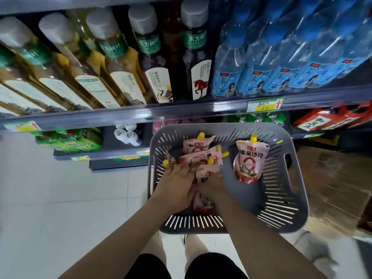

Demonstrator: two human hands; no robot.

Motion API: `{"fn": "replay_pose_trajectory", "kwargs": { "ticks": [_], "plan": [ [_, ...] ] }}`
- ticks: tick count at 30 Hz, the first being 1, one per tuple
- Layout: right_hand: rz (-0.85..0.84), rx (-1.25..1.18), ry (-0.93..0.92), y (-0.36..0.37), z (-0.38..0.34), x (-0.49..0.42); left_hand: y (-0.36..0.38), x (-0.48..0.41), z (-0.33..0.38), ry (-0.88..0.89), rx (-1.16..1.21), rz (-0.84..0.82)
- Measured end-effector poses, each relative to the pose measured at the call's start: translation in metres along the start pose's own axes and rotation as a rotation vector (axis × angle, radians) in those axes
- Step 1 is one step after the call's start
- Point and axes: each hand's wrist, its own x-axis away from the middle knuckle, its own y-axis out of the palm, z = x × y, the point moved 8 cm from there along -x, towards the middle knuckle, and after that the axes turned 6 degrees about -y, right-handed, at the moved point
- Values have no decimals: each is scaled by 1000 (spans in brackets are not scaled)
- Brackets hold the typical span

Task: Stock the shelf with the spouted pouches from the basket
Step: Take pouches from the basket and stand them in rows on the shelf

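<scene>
A grey slotted basket sits on the floor in front of the shelving. Inside lie several pink spouted pouches with yellow caps. One pouch leans alone against the right wall. The others are heaped at the left. Both of my hands are down in that heap. My left hand lies flat over the pouches, fingers spread. My right hand is blurred and curled around a pouch whose cap sticks up above it. Another pouch shows between my wrists.
The shelf above the basket holds tea bottles at left and blue-capped water bottles at right. Lower shelves carry green cartons, small white bottles and red packs. Cardboard lies right of the basket. My legs stand below.
</scene>
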Motion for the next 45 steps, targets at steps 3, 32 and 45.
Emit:
{"fn": "replay_pose_trajectory", "kwargs": {
  "ticks": [3, 32, 45],
  "plan": [
    [115, -42, 32, -34, 6, 6, 11, -12, 9, -30, -23, -33],
    [110, -405, 118, -126, 40, 52, 134, -52, 15, -43, -51, -564],
    [387, -274, 19, -176, 1, 99, 17, -39, 23, -63, 312, -351]
  ]
}}
